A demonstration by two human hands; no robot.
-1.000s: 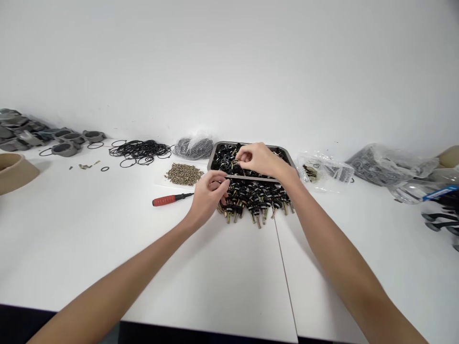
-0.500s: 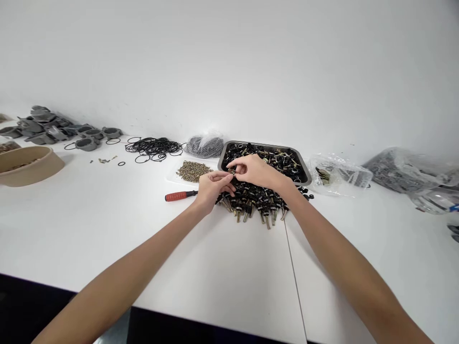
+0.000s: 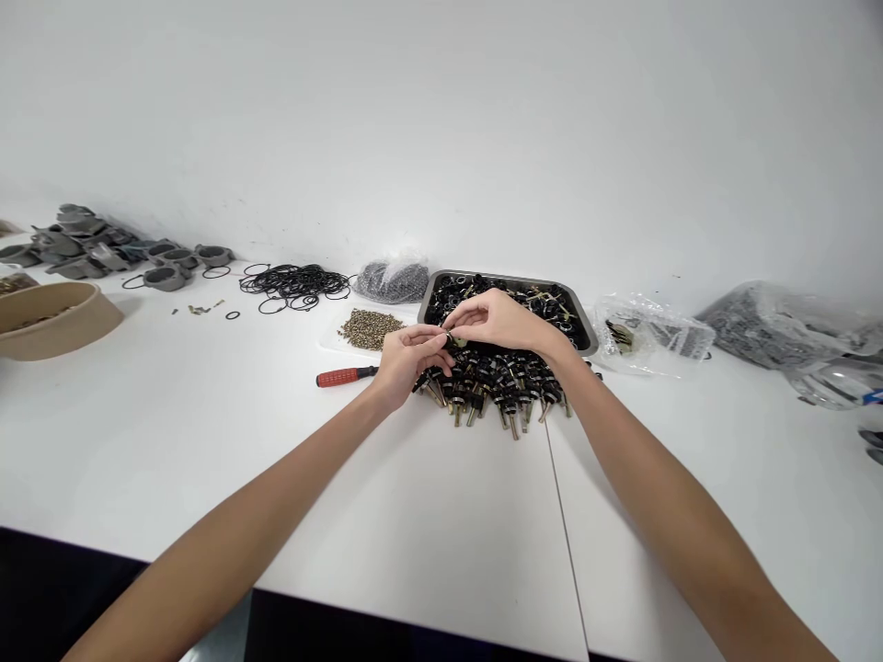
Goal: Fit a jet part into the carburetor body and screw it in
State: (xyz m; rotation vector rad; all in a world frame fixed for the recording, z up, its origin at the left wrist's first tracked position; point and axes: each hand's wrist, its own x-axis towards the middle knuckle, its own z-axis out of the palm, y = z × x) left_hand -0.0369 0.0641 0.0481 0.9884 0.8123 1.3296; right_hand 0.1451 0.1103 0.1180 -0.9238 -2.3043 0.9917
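Observation:
My left hand [image 3: 406, 360] is closed in a pinch on a small black part [image 3: 450, 339]. My right hand [image 3: 498, 320] meets it from the other side, its fingertips pressed together at a yellowish metal piece of the same part, whose detail is too small to make out. Just below both hands lies a heap of black fittings with brass-coloured shafts [image 3: 510, 386]. Behind them a dark metal tray [image 3: 585, 336] holds many similar black and brass-coloured pieces. To the left of my left hand a red-handled screwdriver [image 3: 338, 377] rests on the table, its tip hidden.
Small brass-coloured pieces [image 3: 371, 328] lie piled left of the tray. Black rubber rings [image 3: 296, 287], grey ring-shaped parts [image 3: 166, 276] and a beige bowl [image 3: 75, 322] are further left. Plastic bags of parts [image 3: 655, 340] sit right of the tray. A seam [image 3: 566, 524] crosses the white table.
My right hand has lifted slightly and its fingers are straighter. The yellowish metal piece now shows between the two hands. My left hand has barely moved.

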